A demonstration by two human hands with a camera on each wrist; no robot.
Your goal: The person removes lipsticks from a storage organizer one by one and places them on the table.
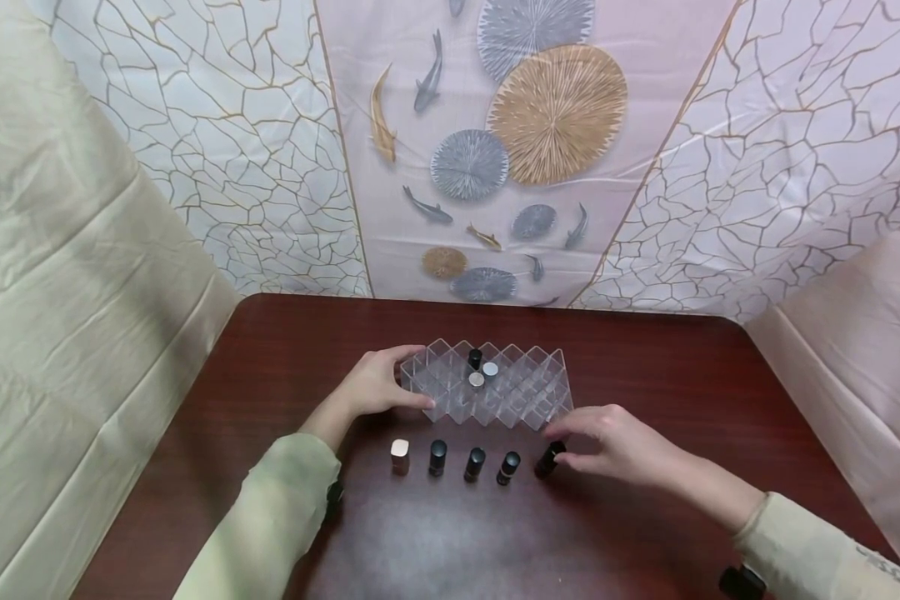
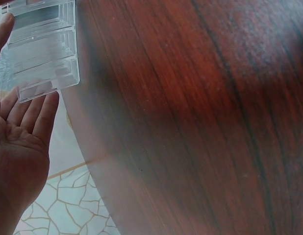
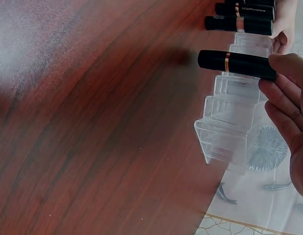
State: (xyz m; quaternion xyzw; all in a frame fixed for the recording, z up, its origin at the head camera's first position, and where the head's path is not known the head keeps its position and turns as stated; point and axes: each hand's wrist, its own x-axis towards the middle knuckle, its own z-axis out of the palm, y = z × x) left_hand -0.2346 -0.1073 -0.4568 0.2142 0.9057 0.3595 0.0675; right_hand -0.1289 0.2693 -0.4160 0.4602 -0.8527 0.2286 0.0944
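Dark red-brown wooden table (image 1: 682, 375), head view: the left hand (image 1: 375, 385) rests with relaxed fingers against the left end of the clear plastic compartment organiser (image 1: 528, 387). The right hand (image 1: 618, 442) pinches the rightmost black lipstick tube (image 1: 548, 459), which stands at the end of a row just before the organiser.

Left wrist view: straight fingers (image 2: 41, 115) touch the organiser's wall.

Right wrist view: fingertips (image 3: 286, 66) grip the tube's top. Risk: a shallow fingertip pinch may let the tube slip and topple its neighbours.
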